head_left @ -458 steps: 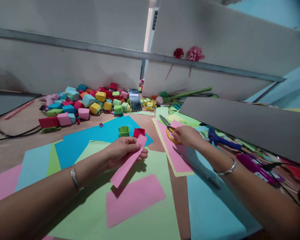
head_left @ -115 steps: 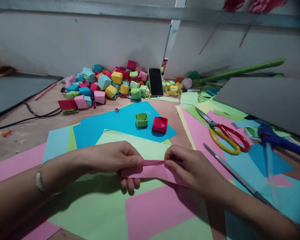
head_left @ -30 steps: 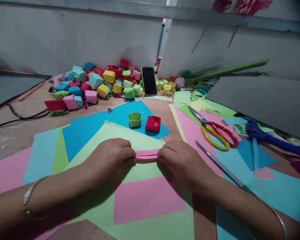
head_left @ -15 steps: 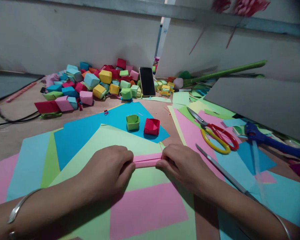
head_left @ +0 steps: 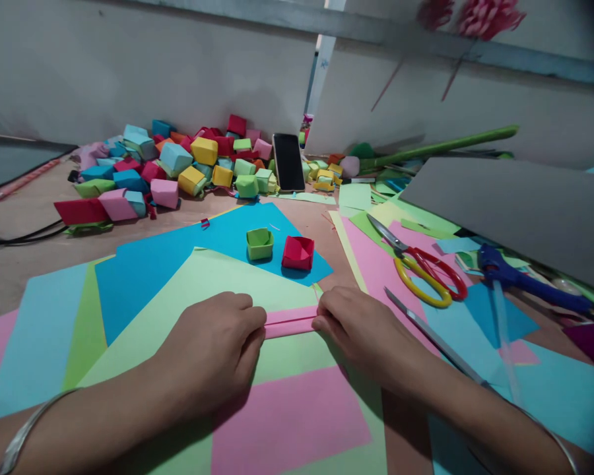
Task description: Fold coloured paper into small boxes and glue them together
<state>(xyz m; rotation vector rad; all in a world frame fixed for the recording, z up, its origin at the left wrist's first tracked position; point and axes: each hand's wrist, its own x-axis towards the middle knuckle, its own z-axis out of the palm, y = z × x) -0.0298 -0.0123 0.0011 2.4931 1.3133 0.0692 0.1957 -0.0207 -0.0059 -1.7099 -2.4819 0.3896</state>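
A pink folded paper strip (head_left: pixel 291 322) stretches between my two hands, with a dark fold line along its length. My left hand (head_left: pixel 222 343) pinches its left end, and my right hand (head_left: pixel 356 330) pinches the right end; both ends are hidden by fingers. Beneath them lies a pale green paper sheet (head_left: pixel 188 316). Closer to me a flat pink paper (head_left: pixel 287 415) rests on that sheet. Just beyond the hands, a small green paper box (head_left: pixel 260 244) and a red paper box (head_left: pixel 297 253) sit side by side on blue paper (head_left: pixel 222 229).
Scissors (head_left: pixel 420 264) with red and yellow handles, a knife (head_left: pixel 430 333) and a blue glue gun (head_left: pixel 529 274) lie to the right. Several folded paper boxes (head_left: pixel 175 159) are heaped at the back beside a leaning phone (head_left: pixel 288 163). A grey board (head_left: pixel 515 204) stands at the right.
Both hands keep their pinch on the pink strip. The view has shifted slightly, and the left hand's thumb sits a little lower. Little else differs.
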